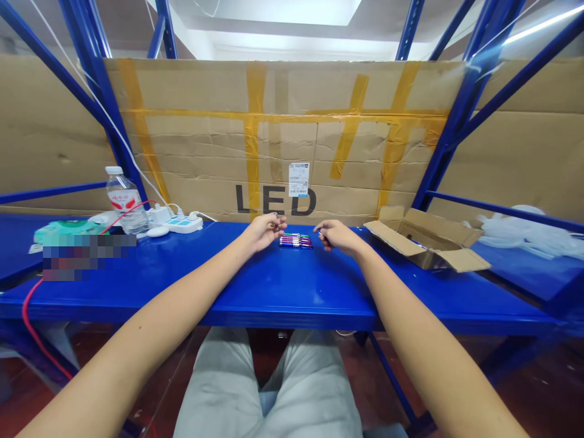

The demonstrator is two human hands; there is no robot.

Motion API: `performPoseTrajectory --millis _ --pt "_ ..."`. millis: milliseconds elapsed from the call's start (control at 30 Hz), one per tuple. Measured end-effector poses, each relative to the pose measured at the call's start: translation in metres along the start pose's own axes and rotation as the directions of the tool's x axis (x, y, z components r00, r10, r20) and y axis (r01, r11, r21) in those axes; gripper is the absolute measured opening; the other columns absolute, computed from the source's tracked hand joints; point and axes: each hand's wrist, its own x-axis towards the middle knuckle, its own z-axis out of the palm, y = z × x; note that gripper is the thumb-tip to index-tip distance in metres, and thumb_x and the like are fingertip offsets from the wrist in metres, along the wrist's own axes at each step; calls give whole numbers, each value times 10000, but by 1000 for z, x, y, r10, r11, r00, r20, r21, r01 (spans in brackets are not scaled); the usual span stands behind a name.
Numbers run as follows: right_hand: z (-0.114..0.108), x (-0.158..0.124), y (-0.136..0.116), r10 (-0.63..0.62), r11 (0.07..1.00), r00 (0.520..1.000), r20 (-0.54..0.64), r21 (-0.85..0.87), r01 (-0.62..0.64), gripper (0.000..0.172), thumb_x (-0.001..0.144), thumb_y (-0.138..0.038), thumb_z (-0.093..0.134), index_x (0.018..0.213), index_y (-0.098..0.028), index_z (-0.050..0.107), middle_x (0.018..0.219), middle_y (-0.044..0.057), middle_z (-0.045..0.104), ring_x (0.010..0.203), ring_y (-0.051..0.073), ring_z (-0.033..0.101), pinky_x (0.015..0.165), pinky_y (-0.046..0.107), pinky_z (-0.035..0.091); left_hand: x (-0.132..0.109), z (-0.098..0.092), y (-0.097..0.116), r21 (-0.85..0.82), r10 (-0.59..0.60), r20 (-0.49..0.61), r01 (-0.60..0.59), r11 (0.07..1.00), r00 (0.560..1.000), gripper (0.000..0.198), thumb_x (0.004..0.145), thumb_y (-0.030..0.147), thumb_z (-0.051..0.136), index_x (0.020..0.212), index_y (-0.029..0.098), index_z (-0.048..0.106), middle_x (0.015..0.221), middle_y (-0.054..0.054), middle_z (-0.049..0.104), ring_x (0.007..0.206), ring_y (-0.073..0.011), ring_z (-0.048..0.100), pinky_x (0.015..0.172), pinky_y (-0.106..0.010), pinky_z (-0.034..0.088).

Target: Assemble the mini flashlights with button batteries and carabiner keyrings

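A row of shiny colored pens (295, 241) lies side by side on the blue table (292, 286), between my two hands. Just left of the row, my left hand (266, 232) is closed, thumb and fingers pinched together. A small dark bit shows at its fingertips, too small to name. To the right of the pens, my right hand (336, 236) is curled shut around a thin piece with a dark and pale end. Its fingers hide most of that piece, so its kind is unclear.
An open cardboard box (424, 240) stands at the right. On the left are a water bottle (125, 201), a white power strip (185, 224), a green packet (68, 231) and a red cable (31, 310). A large cardboard panel (196, 152) closes off the back between blue posts.
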Motion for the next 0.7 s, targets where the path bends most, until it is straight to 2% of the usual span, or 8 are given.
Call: performPoseTrajectory --millis 67,133,200,267,367,433,600,700 --pt "8 -2 -3 15 980 999 37 198 -22 193 782 -21 465 912 -147 531 547 -40 413 433 86 372 425 229 330 1 -3 3 19 -37 -3 37 999 999 217 633 -1 503 789 147 478 722 -10 577 469 -56 487 403 -171 359" --pt "17 -3 -5 38 946 988 149 314 -84 240 748 -24 503 954 -146 522 572 -38 421 464 89 376 442 229 331 1 -3 0 93 -19 7 18 995 1000 176 654 32 521 782 149 498 640 18 525 399 -41 386 355 -167 253" --pt "24 -5 -5 31 927 972 232 358 -115 294 702 -26 548 964 -155 507 599 -34 443 485 87 378 449 224 314 0 0 -6 225 36 43 -45 973 998 129 684 75 577 762 157 514 567 47 462 370 -35 319 349 -170 184" --pt "30 -6 -5 9 926 966 257 363 -105 328 665 -32 582 948 -170 489 604 -42 445 487 81 369 448 216 287 -2 3 -15 383 61 99 -94 919 993 137 719 162 650 711 167 514 499 74 380 356 -33 270 357 -181 154" --pt "37 -6 -2 -37 943 966 255 328 -51 337 661 -62 601 937 -190 456 594 -64 439 476 73 360 447 208 280 -6 6 -25 620 43 169 -140 772 985 270 748 342 705 642 168 527 445 73 351 358 -48 285 371 -207 178" --pt "40 -6 0 -68 961 967 246 278 -3 325 687 -82 582 951 -201 435 599 -73 449 463 71 364 444 207 294 -8 7 -30 711 36 180 -155 686 983 301 756 393 695 624 168 543 427 63 367 359 -61 307 380 -224 191" --pt "44 -5 4 -109 993 964 243 60 97 249 774 -112 503 976 -218 405 570 -95 427 450 91 425 457 214 357 -8 8 -34 699 14 129 -101 708 992 300 758 314 642 561 192 451 413 69 343 349 -60 277 394 -240 181" --pt "45 -3 8 -178 972 950 259 -105 210 213 826 -127 476 1006 -215 404 572 -93 447 466 101 465 481 216 373 -5 6 -34 715 39 110 -106 691 993 332 742 290 629 522 199 397 399 65 347 347 -60 277 396 -244 178"
